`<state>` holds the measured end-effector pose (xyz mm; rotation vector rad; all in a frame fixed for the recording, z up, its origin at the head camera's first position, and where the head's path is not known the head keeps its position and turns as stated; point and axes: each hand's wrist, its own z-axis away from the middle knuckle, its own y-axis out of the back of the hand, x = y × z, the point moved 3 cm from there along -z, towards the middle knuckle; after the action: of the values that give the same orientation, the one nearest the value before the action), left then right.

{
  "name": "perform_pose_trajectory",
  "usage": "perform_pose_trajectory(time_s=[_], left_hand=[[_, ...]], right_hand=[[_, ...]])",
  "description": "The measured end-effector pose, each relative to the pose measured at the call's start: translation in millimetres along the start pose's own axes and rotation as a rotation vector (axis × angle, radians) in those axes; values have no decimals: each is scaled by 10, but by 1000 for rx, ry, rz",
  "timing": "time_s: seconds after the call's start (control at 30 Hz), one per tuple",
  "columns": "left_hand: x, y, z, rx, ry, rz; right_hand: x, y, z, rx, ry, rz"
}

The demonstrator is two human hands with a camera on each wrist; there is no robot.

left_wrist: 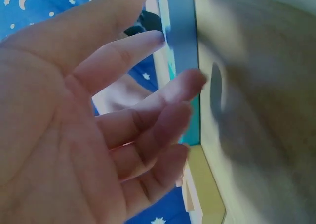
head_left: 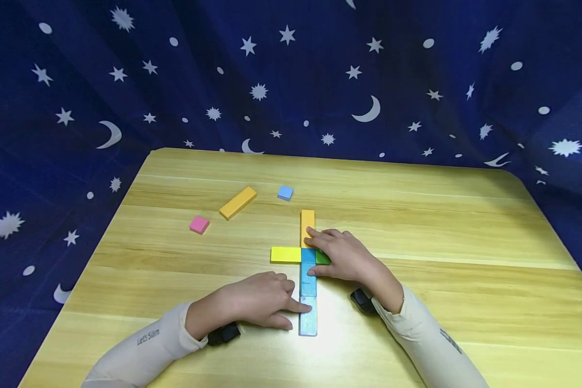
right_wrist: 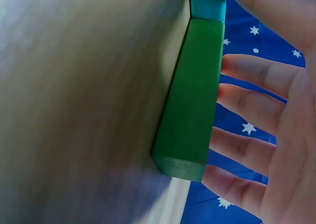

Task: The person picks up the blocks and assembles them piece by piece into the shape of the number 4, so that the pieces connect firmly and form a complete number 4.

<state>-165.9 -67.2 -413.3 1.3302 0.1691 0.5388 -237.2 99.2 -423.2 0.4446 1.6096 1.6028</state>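
Flat blocks lie in a cross on the table. An orange block [head_left: 307, 218] forms the top, a small blue square [head_left: 308, 255] the centre, a yellow block [head_left: 285, 255] the left arm and a green block [head_left: 323, 258] the right. Below run a blue block [head_left: 307, 288] and a light blue block [head_left: 308, 323]. My left hand [head_left: 259, 302] touches the light blue block with its extended index finger, the thumb beside it. My right hand [head_left: 346, 256] rests over the orange, green and blue blocks, fingers spread. In the right wrist view its fingers lie along the green block [right_wrist: 192, 90].
Further back on the wooden table [head_left: 417, 215] lie an orange block [head_left: 238, 203], a small pink block [head_left: 199, 225] and a small blue block [head_left: 285, 193]. A dark blue curtain [head_left: 296, 70] with stars and moons hangs behind the table.
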Motion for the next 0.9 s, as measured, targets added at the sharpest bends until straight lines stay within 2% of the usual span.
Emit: perform_pose_trajectory(time_s=[0.07, 0.2, 0.3, 0.37, 0.53, 0.63, 0.77, 0.9], left_hand=[[-24, 37, 20, 65, -6, -2], [-134, 151, 73, 262, 30, -16], [-291, 241, 130, 393, 119, 3], [-423, 288, 177, 457, 191, 21], [-813, 299, 308, 574, 357, 83], [-1053, 251, 402, 574, 457, 139], [-1325, 176, 575, 476, 600, 228], [-1498, 92, 814, 387, 725, 276]], right_hand=[[-5, -4, -8, 0, 2, -3], [-14, -8, -18, -4, 4, -1], [-19, -12, -21, -4, 6, -1], [-20, -19, -22, -6, 5, -3], [-25, -24, -16, -2, 12, -13], [-21, -23, -1, 4, 16, -14], [-4, -20, 14, 10, 13, -6], [0, -7, 9, 14, 21, 4]])
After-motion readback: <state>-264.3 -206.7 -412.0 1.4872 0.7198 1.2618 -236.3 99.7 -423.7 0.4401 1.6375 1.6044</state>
